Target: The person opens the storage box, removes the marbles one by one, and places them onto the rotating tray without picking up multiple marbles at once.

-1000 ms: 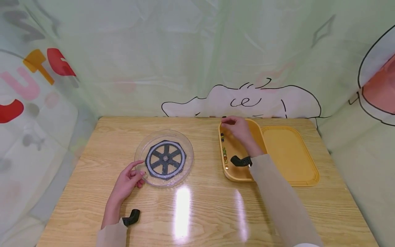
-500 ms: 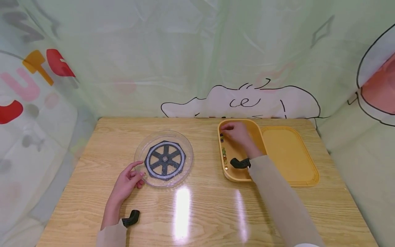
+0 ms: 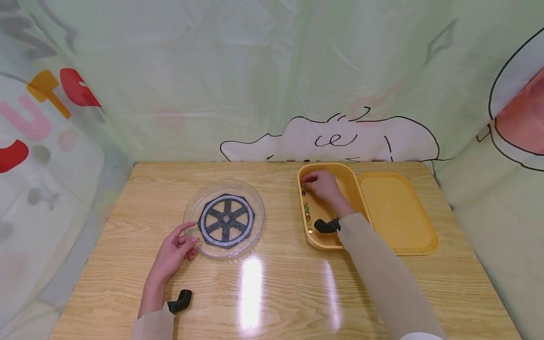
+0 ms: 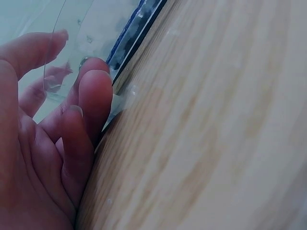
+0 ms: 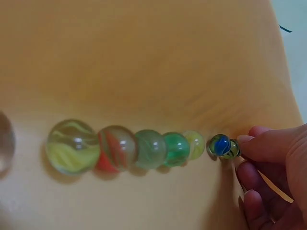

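Observation:
My left hand (image 3: 174, 250) holds the left rim of a round clear dish (image 3: 259, 231). In the left wrist view its fingers (image 4: 96, 93) lie on both sides of the see-through edge; a small greenish round thing (image 4: 84, 61) shows at a fingertip. Inside the yellow-orange tray (image 3: 354, 196), my right hand (image 3: 325, 186) pinches a yellow-and-dark glass marble (image 5: 233, 148) at the far left wall. Touching that one is a blue marble (image 5: 220, 144). A row of several marbles, including a yellow-swirled one (image 5: 73, 146) and a green one (image 5: 176, 149), runs along the wall.
A black spoked wheel shape (image 3: 226, 220) with a pale ring shows within the dish. Right of the tray lies a flat yellow lid (image 3: 397, 212). The wooden table (image 3: 280, 293) ends at a printed curtain (image 3: 212, 85) behind.
My right hand has moved from the tray's far rim down inside, a little nearer along the left wall, to the end marbles. The left hand stays at the dish.

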### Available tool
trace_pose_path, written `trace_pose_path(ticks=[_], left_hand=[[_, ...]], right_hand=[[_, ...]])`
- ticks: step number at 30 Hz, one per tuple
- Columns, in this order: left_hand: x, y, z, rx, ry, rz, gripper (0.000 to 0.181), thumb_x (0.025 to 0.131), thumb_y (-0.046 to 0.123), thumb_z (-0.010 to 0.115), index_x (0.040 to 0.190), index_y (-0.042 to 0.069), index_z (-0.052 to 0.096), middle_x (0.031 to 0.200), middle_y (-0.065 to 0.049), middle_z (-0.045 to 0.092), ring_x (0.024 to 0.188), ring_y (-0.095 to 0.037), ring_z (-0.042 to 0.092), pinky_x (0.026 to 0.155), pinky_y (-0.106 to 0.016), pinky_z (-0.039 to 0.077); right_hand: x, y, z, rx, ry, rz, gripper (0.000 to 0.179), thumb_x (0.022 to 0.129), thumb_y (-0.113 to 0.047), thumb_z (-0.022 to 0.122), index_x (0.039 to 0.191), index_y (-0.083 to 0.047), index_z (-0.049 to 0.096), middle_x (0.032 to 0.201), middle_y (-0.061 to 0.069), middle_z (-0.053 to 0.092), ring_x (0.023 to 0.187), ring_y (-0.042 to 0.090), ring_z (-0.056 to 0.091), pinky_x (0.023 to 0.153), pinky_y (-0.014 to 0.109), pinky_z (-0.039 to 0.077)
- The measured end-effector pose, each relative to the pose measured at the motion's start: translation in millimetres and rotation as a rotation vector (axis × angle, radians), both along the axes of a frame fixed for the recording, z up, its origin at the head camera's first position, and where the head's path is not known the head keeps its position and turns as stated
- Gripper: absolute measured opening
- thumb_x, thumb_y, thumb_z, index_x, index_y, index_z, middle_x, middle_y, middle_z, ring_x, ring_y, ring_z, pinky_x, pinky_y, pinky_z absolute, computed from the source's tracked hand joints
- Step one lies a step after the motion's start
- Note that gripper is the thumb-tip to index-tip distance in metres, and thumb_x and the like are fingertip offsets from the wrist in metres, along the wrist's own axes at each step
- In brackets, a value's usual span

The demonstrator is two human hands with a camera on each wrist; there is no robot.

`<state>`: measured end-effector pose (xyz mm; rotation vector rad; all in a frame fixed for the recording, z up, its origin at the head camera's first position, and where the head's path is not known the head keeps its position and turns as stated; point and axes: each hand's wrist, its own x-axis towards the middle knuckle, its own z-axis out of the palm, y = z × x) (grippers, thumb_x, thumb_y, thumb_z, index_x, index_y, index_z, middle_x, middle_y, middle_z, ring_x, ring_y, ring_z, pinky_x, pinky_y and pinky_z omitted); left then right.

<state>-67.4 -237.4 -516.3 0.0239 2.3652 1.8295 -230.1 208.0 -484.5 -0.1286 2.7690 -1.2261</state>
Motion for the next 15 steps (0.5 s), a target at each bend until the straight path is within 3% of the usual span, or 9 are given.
trace_pose_path(ticks=[15], left_hand=[[0.7, 1.7, 2.6, -0.02, -0.02, 0.015, 0.044, 0.099, 0.011, 0.063, 0.141, 0.01, 0.051, 0.075, -0.013, 0.065, 0.059, -0.02, 0.061, 0.059, -0.031, 0.054]], right_hand=[[-0.3, -4.1, -2.8, -0.003, 0.001, -0.038, 0.011, 0.09, -0.008, 0.073, 0.099, -0.001, 0.075, 0.098, 0.012, 0.073, 0.092, 0.025, 0.063, 0.083, 0.035, 0.049]])
